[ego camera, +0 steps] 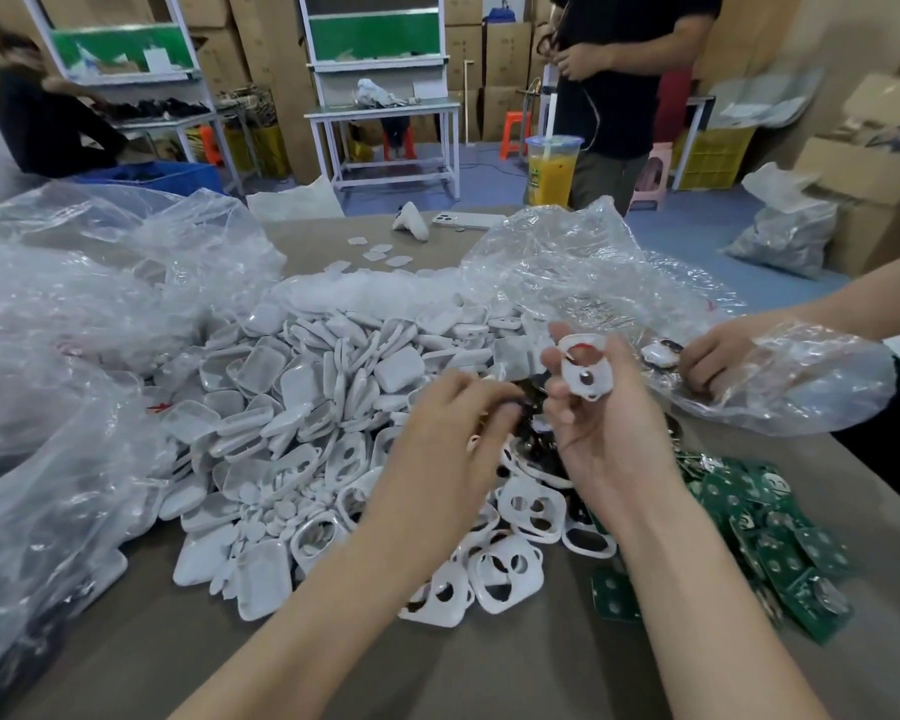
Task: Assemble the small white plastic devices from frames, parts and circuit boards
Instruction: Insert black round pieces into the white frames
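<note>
- Head view: your right hand (pixel 593 423) is raised over the middle of the heap with its palm toward you. Its thumb and curled fingers pinch a white frame (pixel 585 374).
- The frame stands upright in that grip, with a round opening at its top and a small metal disc showing lower down.
- Your left hand (pixel 453 413) is just left of it, palm down, fingers bent onto small dark parts (pixel 530 438) in the heap. The fingertips are blurred, so you cannot tell whether they have hold of anything.
- Left of your hands lies a big pile of white shells (pixel 302 387), spilling toward the near left.
- Loose frames (pixel 520 504) lie under and between your wrists, on the near side of the heap.
- Green boards (pixel 765 517) are piled to the near right, touching the frames.
- All of this rests on the grey-brown surface (pixel 489 667).
- Crumpled clear bags (pixel 74 304) fill the left side, and another clear bag (pixel 593 262) rises behind your right hand.
- Another person's hand (pixel 718 356) comes in from the right edge, partly under clear film, with a small white piece (pixel 658 353) at its fingertips.
- On the far edge of the surface stand a cup (pixel 552 171) of orange drink and a phone (pixel 466 220).
- Beyond it a person in a dark shirt (pixel 630 70) stands, and another (pixel 48 122) sits at the far left among benches and cardboard boxes.
</note>
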Demonstrator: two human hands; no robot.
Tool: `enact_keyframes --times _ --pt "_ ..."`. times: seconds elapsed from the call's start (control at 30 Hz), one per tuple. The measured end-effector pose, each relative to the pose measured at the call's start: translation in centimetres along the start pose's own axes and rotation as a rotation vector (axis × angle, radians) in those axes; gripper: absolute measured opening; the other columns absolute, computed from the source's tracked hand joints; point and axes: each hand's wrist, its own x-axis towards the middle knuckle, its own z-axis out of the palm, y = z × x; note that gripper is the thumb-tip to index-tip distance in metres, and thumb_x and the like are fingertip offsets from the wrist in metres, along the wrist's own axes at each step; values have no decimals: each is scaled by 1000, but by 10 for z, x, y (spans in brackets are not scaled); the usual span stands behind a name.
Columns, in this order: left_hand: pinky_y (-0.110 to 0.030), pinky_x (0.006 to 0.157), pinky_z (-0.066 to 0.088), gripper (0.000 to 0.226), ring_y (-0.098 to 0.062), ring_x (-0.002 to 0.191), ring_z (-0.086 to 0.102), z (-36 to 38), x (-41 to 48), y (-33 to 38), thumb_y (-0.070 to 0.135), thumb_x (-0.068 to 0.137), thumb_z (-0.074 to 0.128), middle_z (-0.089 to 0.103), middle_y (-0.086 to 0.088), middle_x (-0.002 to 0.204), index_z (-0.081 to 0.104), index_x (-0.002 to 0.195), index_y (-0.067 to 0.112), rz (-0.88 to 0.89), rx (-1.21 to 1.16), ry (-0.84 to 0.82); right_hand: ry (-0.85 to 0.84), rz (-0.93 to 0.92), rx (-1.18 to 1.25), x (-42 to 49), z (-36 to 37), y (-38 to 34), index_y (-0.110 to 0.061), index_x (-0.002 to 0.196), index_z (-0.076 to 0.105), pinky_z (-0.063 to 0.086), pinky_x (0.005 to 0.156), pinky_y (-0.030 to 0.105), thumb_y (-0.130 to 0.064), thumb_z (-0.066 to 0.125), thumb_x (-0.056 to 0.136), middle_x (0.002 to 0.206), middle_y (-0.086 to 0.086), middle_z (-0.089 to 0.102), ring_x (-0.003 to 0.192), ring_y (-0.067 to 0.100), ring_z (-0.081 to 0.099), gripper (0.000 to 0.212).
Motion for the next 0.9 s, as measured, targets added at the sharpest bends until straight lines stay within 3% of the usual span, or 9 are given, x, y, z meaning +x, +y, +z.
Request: enact_keyframes --times 0.1,0.23,0.33,0.63,0.77,0.9 --pt "-11 76 49 19 3 80 64 -18 -13 -9 32 99 61 72 18 87 75 93 43 -357 -480 132 -60 36 -121 -8 10 16 -9 110 72 45 43 17 -43 43 103 84 9 73 54 7 57 45" --pt "-28 78 57 23 -11 78 67 -23 -16 -16 36 97 62 77 -1 87 81 90 25 -541 -822 162 -114 117 -247 -13 24 36 -16 98 79 43 40 18 -48 50 93 74 7 73 48 9 58 43" --pt "-27 75 57 27 -14 77 66 -25 -12 -16 42 87 66 76 -9 89 81 86 19 -575 -925 159 -126 135 -265 -14 27 40 -25 88 83 47 42 19 -51 55 84 64 7 69 47 11 59 39" --pt "-24 72 58 25 -15 74 65 -27 -11 -17 39 81 69 75 -9 85 81 86 17 -589 -1004 170 -165 126 -255 -17 25 40 -18 103 78 45 43 15 -49 52 90 71 8 69 54 11 63 43" --pt "-24 69 57 21 -15 74 66 -30 -10 -17 38 80 70 74 -11 85 81 81 20 -603 -1040 187 -198 140 -239 -19 25 38 -10 115 70 57 61 20 -47 51 92 79 12 72 69 16 70 48" --pt "-22 65 55 17 -14 71 67 -34 -9 -17 34 81 69 75 -10 85 81 76 22 -615 -1098 193 -207 160 -177 -20 25 38 -6 115 69 59 69 21 -27 57 94 95 13 75 78 18 73 32"
